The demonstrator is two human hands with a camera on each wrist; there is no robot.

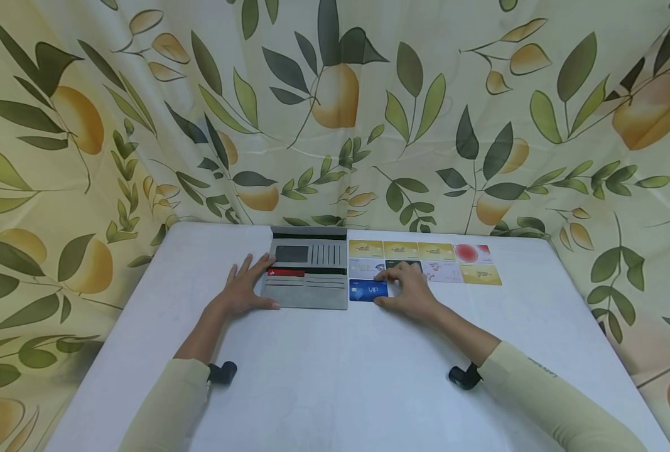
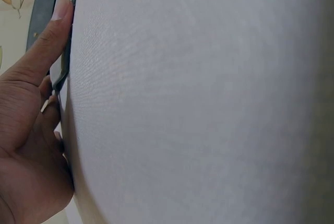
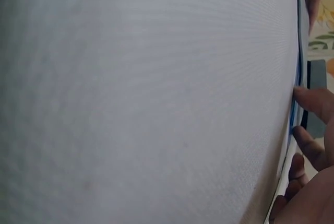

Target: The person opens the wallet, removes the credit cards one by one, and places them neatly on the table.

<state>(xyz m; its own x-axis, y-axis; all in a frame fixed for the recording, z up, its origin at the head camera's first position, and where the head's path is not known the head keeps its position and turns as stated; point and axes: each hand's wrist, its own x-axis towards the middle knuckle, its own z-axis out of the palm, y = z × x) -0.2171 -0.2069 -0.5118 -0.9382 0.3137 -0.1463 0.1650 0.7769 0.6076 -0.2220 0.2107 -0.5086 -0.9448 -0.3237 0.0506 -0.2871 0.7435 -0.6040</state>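
Note:
A grey wallet lies unfolded on the table, with rows of card slots, a dark window and a red card in one slot. My left hand rests at its left edge with fingers spread, the thumb near the lower corner; the left wrist view shows the thumb along the wallet's edge. Just right of the wallet is a blue VIP card. Thumb and index finger of my right hand pinch it by its lower and upper edges. A dark card behind is partly hidden by that hand.
Beyond and right of the VIP card lie more cards in rows: several gold ones like this gold card, a red-and-white card and pale patterned cards like this one. A fruit-patterned curtain hangs behind the white table.

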